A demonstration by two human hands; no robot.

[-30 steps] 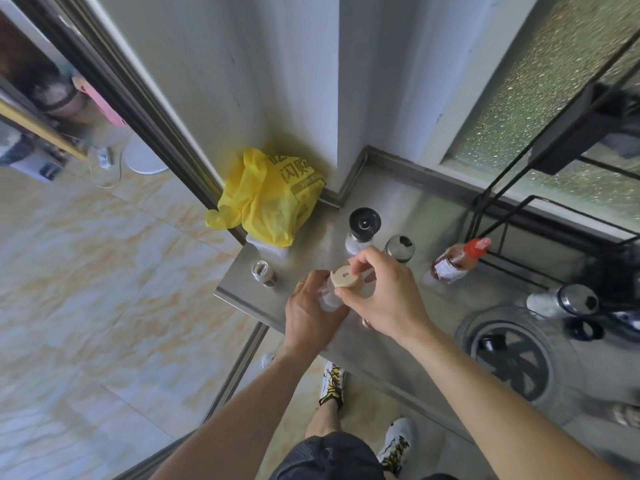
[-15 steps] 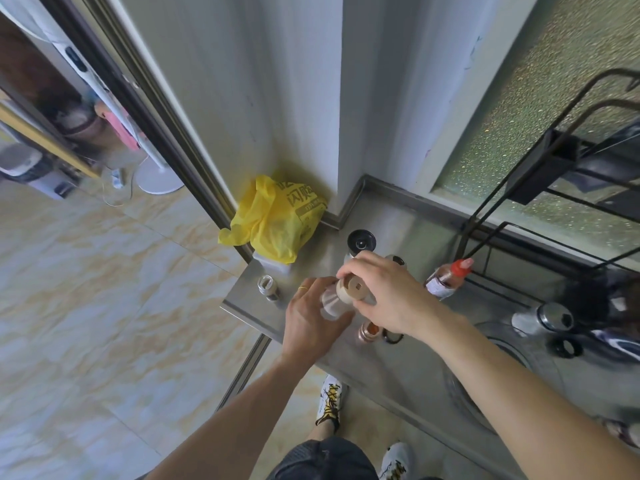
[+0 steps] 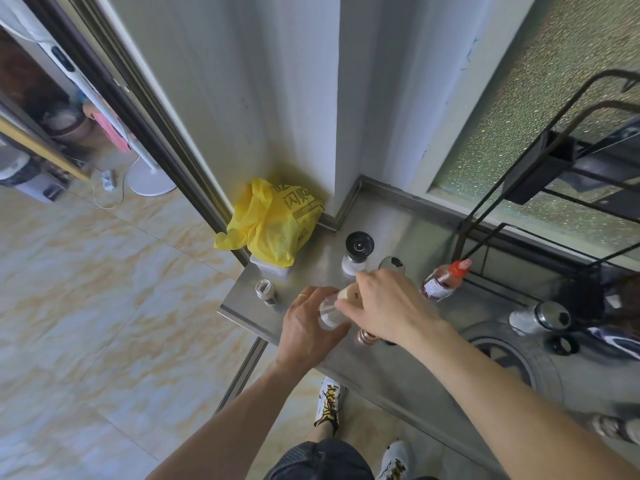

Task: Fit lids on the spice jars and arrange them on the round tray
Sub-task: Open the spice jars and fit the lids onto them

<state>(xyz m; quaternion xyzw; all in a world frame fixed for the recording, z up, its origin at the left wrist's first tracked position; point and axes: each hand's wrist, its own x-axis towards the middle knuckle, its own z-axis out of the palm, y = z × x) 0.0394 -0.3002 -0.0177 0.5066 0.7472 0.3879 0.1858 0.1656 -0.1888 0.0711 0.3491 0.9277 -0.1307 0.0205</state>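
My left hand [image 3: 304, 327] grips a clear glass spice jar [image 3: 329, 311], tilted, above the steel counter [image 3: 415, 233]. My right hand [image 3: 388, 306] holds a pale wooden lid [image 3: 348, 292] against the jar's mouth. A black-capped grinder jar [image 3: 358, 249] and a metal-lidded jar [image 3: 393, 264] stand just behind my hands. A small jar with a shaker top [image 3: 265, 291] stands alone near the counter's left corner. A copper-coloured jar [image 3: 367, 338] shows below my right wrist. The round tray [image 3: 540, 344] lies at the right.
A yellow plastic bag [image 3: 273, 226] lies on a white box in the counter's back left corner. A red-capped sauce bottle [image 3: 445, 279] leans near a black wire rack [image 3: 554, 188]. A steel canister [image 3: 540, 317] lies beside the tray. The counter's front edge is close to my legs.
My right hand has brought the wooden lid down onto the jar's mouth. Both hands and the jar have sunk a little towards the counter, and the view has tilted upward.
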